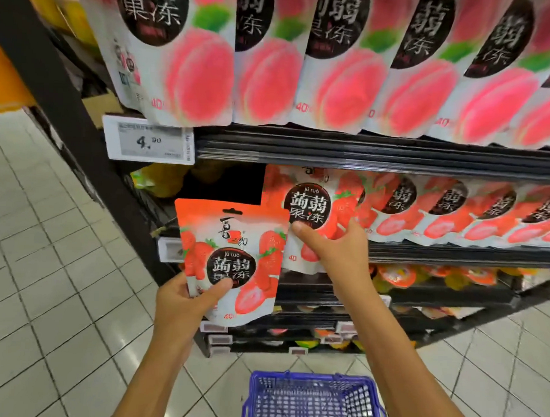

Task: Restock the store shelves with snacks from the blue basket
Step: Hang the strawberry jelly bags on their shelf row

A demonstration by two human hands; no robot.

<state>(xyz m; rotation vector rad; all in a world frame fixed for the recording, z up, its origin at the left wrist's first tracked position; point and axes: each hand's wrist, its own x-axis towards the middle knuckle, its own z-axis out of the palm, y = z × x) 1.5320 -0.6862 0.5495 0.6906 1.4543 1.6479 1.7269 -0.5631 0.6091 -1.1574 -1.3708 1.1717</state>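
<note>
White floor tiles [47,262] are running along a dark store shelf unit [363,155], with a price tag [148,143] reading 4.90 clipped to the upper ledge.

The left thumb [221,287] is pressing on the front of the held pouch [231,256], a red strawberry jelly pack. The other fingers are hiding behind it, so the left hand [183,302] is pinching it by its lower left corner and keeping it upright in front of the shelf's left end. Its forearm is rising from the bottom edge.

The right thumb [301,232] is lying on the shelf pouch [311,203], the frontmost pack on the middle ledge. The remaining fingers are mostly going out of sight behind it. The right hand [337,251] is gripping that pack at its lower right, with the arm stretching up and forward.

At least four more strawberry pouches [448,211] are overlapping to the right, blurred. Six peach pouches [340,79] are showing above, their tops cropped and the last one cut by the frame edge. The lower ledges are holding small jelly cups [396,275], too indistinct to count.

One blue basket [311,378] is sitting on the floor between the forearms, its near half cut off.
</note>
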